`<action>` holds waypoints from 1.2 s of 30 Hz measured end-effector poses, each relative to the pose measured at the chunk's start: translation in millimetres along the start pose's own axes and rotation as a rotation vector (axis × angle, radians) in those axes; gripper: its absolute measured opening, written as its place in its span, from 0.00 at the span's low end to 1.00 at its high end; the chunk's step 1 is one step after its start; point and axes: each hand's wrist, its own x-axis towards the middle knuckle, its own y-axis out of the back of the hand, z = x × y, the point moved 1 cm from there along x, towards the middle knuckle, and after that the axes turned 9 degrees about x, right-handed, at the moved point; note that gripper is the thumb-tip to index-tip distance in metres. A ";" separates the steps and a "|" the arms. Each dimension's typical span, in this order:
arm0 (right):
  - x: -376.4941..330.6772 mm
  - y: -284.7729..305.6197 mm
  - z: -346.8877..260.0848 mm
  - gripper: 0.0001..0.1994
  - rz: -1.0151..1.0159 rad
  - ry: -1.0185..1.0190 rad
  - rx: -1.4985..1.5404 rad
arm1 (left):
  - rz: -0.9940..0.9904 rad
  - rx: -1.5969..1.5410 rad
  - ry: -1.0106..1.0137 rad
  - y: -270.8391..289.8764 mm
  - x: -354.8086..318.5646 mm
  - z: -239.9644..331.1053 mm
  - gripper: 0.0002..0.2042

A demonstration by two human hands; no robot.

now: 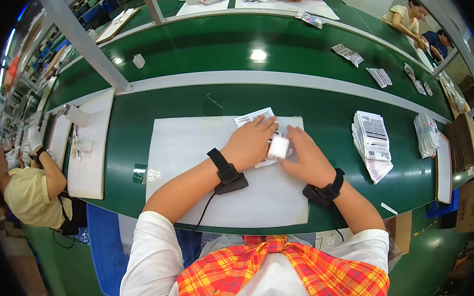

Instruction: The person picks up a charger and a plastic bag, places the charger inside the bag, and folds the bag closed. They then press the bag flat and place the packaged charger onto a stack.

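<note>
My left hand (250, 142) lies with its fingers stretched out over a printed white sheet or packet (254, 117) on the white mat (195, 178). Just right of those fingertips is a small white block (278, 147), slightly blurred. The thumb and fingers of my right hand (306, 157) close round the block from its right side. Part of the printed piece under the block and my left hand is hidden. Each wrist wears a black strap with a dark box on it.
A fanned stack of printed packets (372, 144) lies to the right, with clear bags (427, 134) beyond it. A metal rail (232, 78) crosses behind the mat. Packets (379, 77) and a white piece (139, 61) lie on the far green surface. Co-workers sit left and across.
</note>
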 end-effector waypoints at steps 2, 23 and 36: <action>-6.7 -0.5 -8.1 0.29 -0.009 0.063 -0.038 | -0.008 -0.054 0.014 0.8 0.1 -0.4 0.25; 42.0 35.6 -24.3 0.09 0.040 -0.332 1.331 | 0.179 -1.052 0.200 44.9 -11.5 -19.3 0.19; 63.5 -9.4 10.1 0.14 0.156 -0.365 0.720 | 0.436 -1.022 0.461 20.2 10.7 -15.6 0.17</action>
